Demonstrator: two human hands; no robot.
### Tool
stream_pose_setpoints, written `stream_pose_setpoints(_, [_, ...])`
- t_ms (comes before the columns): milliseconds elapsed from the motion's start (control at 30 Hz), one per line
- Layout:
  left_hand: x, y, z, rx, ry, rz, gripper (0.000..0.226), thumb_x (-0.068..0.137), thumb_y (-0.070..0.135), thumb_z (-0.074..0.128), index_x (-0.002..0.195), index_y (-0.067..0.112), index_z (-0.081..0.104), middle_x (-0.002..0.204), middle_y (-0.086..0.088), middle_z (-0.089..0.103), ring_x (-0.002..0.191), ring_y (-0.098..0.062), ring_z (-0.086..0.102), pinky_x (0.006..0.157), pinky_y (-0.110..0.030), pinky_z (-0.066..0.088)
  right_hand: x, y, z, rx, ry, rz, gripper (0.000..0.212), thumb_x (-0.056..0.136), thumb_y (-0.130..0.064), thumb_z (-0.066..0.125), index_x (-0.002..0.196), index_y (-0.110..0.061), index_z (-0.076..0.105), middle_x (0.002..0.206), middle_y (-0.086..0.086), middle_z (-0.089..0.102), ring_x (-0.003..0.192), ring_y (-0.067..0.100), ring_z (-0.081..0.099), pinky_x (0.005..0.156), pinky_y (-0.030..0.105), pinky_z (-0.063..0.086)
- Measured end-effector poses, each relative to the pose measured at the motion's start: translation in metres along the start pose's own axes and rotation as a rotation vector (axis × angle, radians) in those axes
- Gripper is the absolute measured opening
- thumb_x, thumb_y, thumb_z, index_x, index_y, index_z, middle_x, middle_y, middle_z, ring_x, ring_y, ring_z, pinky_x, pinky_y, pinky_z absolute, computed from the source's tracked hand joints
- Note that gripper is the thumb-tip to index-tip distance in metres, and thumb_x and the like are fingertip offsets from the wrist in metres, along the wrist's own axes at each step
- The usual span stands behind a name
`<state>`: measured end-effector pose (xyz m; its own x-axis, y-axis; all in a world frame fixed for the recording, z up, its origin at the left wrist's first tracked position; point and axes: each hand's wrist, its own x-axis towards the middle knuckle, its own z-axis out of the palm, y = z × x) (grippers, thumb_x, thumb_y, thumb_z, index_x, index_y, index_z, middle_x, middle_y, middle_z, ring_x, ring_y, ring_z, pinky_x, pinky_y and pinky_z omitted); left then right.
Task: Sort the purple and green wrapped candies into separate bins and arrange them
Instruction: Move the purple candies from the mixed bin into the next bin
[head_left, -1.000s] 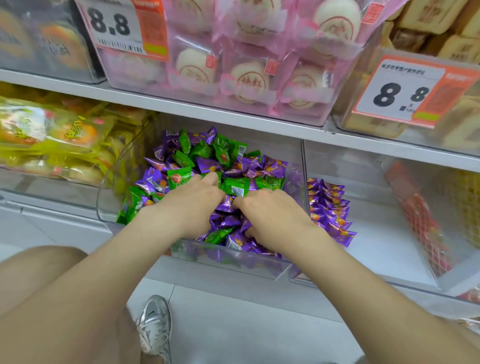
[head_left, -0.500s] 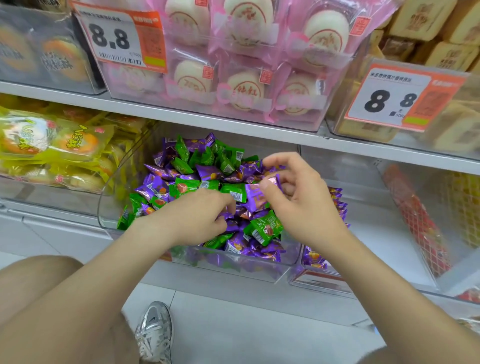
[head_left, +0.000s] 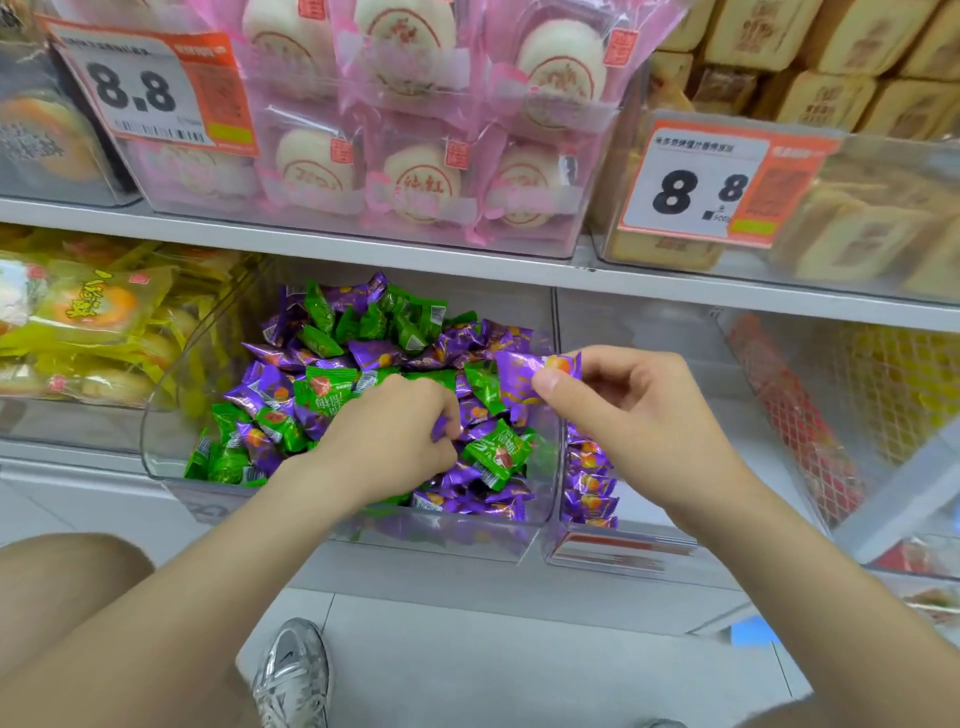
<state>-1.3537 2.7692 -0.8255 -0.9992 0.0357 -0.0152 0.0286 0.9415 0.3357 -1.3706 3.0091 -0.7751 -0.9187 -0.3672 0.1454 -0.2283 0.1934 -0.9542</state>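
A clear plastic bin (head_left: 171, 457) on the lower shelf holds a mixed heap of purple candies (head_left: 470, 338) and green candies (head_left: 324, 387). My left hand (head_left: 389, 441) is down in the heap, fingers closed on a purple candy (head_left: 440, 427). My right hand (head_left: 634, 410) is raised over the divider between the bins and pinches a purple candy (head_left: 524, 371) between thumb and fingers. The clear bin to the right (head_left: 623, 551) holds a stacked row of purple candies (head_left: 589, 483) along its left wall.
Yellow-wrapped snacks (head_left: 88, 322) fill the bin to the left. A red mesh pack (head_left: 810, 421) lies in the far right bin. The upper shelf (head_left: 363, 249) carries pink-wrapped buns and price tags. My knee and a silver shoe (head_left: 291, 675) are below on the floor.
My right hand has lifted out of the heap with a purple candy and moved right toward the neighbouring bin. My left hand stays in the heap and has closed on a candy.
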Motion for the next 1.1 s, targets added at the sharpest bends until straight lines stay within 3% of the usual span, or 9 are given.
stream_pose_setpoints(133, [-0.008,0.001,0.003,-0.002,-0.171,0.034,0.024,0.097,0.054,0.067,0.102,0.03,0.068,0.077,0.009,0.056,0.071,-0.016,0.054,0.066,-0.033,0.043,-0.004,0.005,-0.011,0.005,0.046,0.023,0.009,0.094,-0.023,0.077,0.096,-0.015,0.08,0.085,0.009,0.078,0.072,0.014,0.06,0.069,0.035,0.048])
stream_pose_setpoints(233, [-0.01,0.003,0.0,-0.032,-0.195,0.006,0.038,0.088,0.063,0.074,0.106,0.03,0.067,0.07,0.006,0.056,0.067,-0.012,0.056,0.059,-0.033,0.041,-0.007,0.01,-0.013,0.006,0.046,0.035,0.009,0.095,-0.02,0.075,0.103,-0.017,0.08,0.093,0.01,0.08,0.081,0.02,0.066,0.076,0.048,0.056])
stream_pose_setpoints(333, [-0.01,0.006,-0.007,-0.081,-0.181,-0.038,0.046,0.081,0.058,0.084,0.115,0.034,0.063,0.086,0.007,0.062,0.078,-0.008,0.055,0.073,-0.035,0.051,-0.012,0.012,-0.015,-0.014,0.017,0.033,0.013,0.094,-0.023,0.077,0.107,-0.025,0.079,0.087,0.018,0.075,0.072,0.026,0.061,0.067,0.047,0.052])
stream_pose_setpoints(433, [-0.012,0.008,-0.007,-0.095,-0.001,-0.036,0.043,0.086,0.047,0.082,0.123,0.037,0.062,0.11,0.011,0.064,0.094,-0.014,0.056,0.082,-0.035,0.046,-0.013,0.009,-0.02,0.037,0.012,0.113,0.018,0.089,-0.022,0.082,0.106,-0.022,0.077,0.083,0.022,0.074,0.064,0.023,0.066,0.063,0.038,0.053])
stream_pose_setpoints(533, [-0.015,0.015,-0.014,-0.301,0.232,0.065,0.039,0.088,0.043,0.081,0.123,0.038,0.065,0.113,0.021,0.066,0.106,-0.006,0.059,0.084,-0.026,0.04,-0.013,0.003,-0.026,0.166,0.028,0.201,0.027,0.085,-0.011,0.082,0.109,-0.007,0.072,0.089,0.023,0.077,0.067,0.029,0.076,0.063,0.029,0.06])
stream_pose_setpoints(633, [-0.022,0.037,-0.027,-0.518,0.277,0.178,0.04,0.087,0.042,0.083,0.123,0.039,0.067,0.117,0.025,0.068,0.117,0.001,0.061,0.095,-0.016,0.044,-0.012,0.0,-0.041,0.13,0.06,0.213,0.02,0.087,-0.005,0.08,0.106,-0.006,0.073,0.094,0.021,0.077,0.074,0.034,0.079,0.066,0.03,0.064])
stream_pose_setpoints(700, [-0.027,0.054,-0.029,-0.621,0.259,0.221,0.041,0.085,0.039,0.085,0.122,0.037,0.069,0.116,0.023,0.07,0.114,-0.002,0.065,0.095,-0.017,0.048,-0.009,0.007,-0.059,-0.087,0.069,0.176,0.016,0.087,-0.011,0.084,0.101,-0.014,0.076,0.09,0.011,0.078,0.075,0.027,0.079,0.071,0.031,0.064])
stream_pose_setpoints(833, [-0.03,0.078,-0.021,-0.742,0.208,0.224,0.041,0.081,0.033,0.09,0.117,0.035,0.07,0.103,0.009,0.076,0.09,-0.013,0.073,0.081,-0.03,0.058,-0.003,0.033,-0.099,-0.878,0.005,0.104,0.021,0.074,-0.038,0.094,0.08,-0.031,0.076,0.074,-0.011,0.074,0.068,-0.008,0.064,0.069,0.01,0.047])
stream_pose_setpoints(1100, [-0.02,0.096,-0.002,-0.691,0.287,0.14,0.038,0.078,0.04,0.09,0.111,0.033,0.072,0.094,0.031,0.07,0.086,-0.002,0.069,0.07,-0.009,0.046,0.002,0.079,-0.105,-1.023,-0.256,0.164,0.011,0.078,-0.026,0.087,0.085,-0.028,0.079,0.074,-0.009,0.073,0.069,0.002,0.066,0.073,0.025,0.05])
